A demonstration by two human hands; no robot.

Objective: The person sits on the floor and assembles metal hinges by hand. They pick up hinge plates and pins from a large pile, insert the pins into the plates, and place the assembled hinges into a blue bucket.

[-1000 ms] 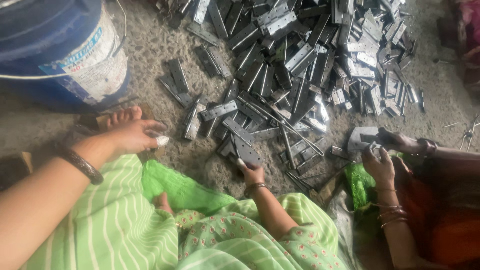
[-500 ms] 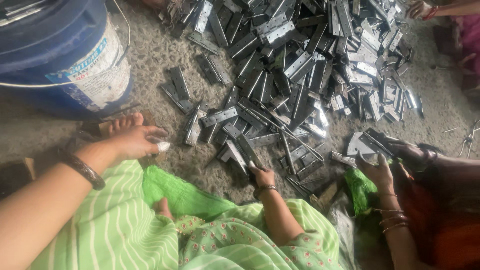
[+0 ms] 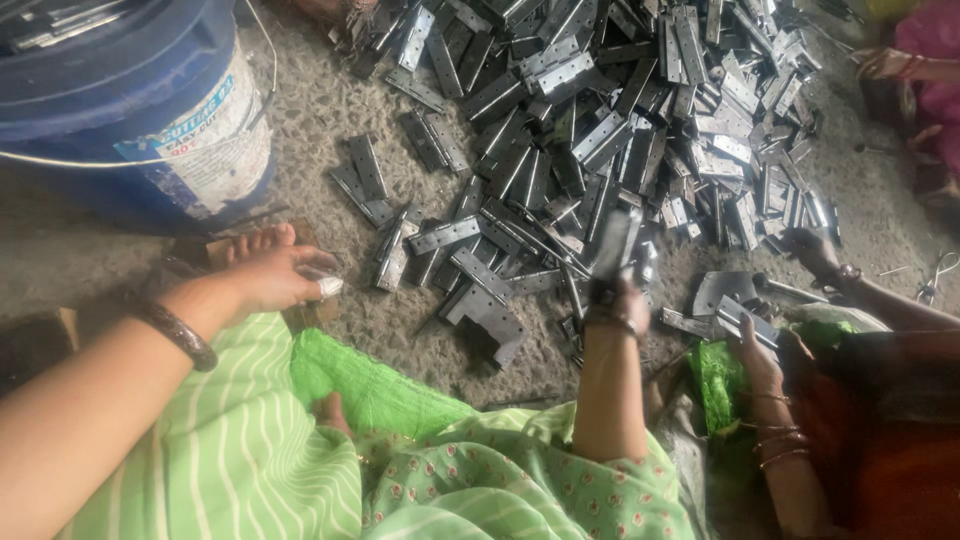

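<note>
Nearby, blue bucket [image 3: 130,110], heaped metal hinges [image 3: 620,110], co-worker's hand [image 3: 755,350].

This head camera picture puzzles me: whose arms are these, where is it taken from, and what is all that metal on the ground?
The picture comes from a camera worn on a person's head, looking down, so the two bare arms reaching out from the bottom belong to that person, who sits on the ground in green striped clothing. There is no machine here.

The left hand rests low near the person's foot, with something pale at its fingertips; I cannot tell if it grips anything. The right hand is raised and holds a flat dark metal piece, blurred by motion.

On the rough grey floor lies a big heap of flat metal hinges. A blue bucket stands at the upper left.

At the right sits a co-worker, whose hand also holds metal pieces.
</note>
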